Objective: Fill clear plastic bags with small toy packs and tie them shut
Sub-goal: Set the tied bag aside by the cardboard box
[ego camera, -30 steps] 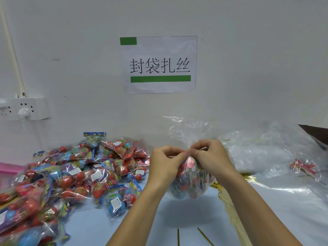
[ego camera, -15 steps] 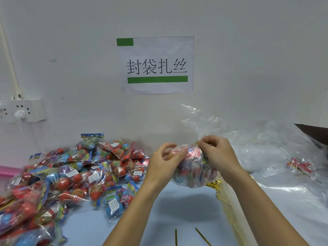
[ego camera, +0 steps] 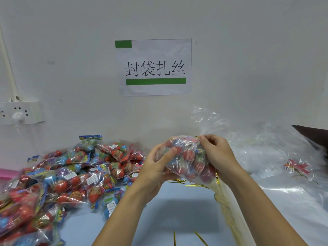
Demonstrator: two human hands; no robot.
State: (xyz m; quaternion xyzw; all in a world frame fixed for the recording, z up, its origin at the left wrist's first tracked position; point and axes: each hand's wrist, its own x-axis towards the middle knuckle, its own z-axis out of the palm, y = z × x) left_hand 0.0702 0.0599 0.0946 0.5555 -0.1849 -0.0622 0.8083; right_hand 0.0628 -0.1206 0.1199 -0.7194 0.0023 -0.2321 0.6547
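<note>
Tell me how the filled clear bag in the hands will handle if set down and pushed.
The filled bag looks soft: its film wrinkles under the left hand. Its rounded bulging shape may rock or roll. The glossy film is probably slippery, so the right hand pinching the neck helps.

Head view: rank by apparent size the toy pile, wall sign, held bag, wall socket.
1. Toy pile, largest, though its near end sits close to the camera.
2. Wall sign.
3. Held bag, gripped by both hands; its clear top is hard to outline.
4. Wall socket, smallest and partly cut off.

bare forearms, no sleeves, unadorned fingers [ego camera: 207, 139]
</note>
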